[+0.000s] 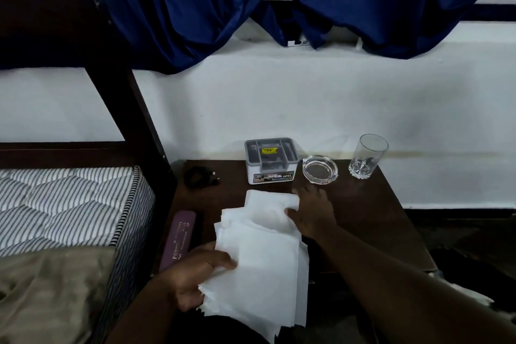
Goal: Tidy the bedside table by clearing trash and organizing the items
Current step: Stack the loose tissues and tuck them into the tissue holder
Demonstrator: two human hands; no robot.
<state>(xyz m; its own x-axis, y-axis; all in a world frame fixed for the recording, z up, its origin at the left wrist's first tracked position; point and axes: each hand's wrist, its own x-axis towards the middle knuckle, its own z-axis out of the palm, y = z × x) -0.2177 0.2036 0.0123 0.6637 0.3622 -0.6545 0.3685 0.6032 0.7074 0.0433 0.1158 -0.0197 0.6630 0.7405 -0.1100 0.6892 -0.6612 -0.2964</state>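
Near the tabletop's front edge, your left hand grips the tissues — your right hand, fingers flat, rests on the far sheet.

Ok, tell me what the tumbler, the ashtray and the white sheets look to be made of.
Tumbler: probably clear glass; see-through, with a cut, faceted base.
Ashtray: likewise clear glass, with a thick, glinting rim.
White sheets: apparently thin tissue paper; matte, limp, with ragged edges.

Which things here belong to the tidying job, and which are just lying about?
Job: white tissues, held by left hand, touched by right hand; organizer box; ashtray; glass; black cable; purple case; bedside table.
Lying about: mattress; blue curtain; tan blanket.
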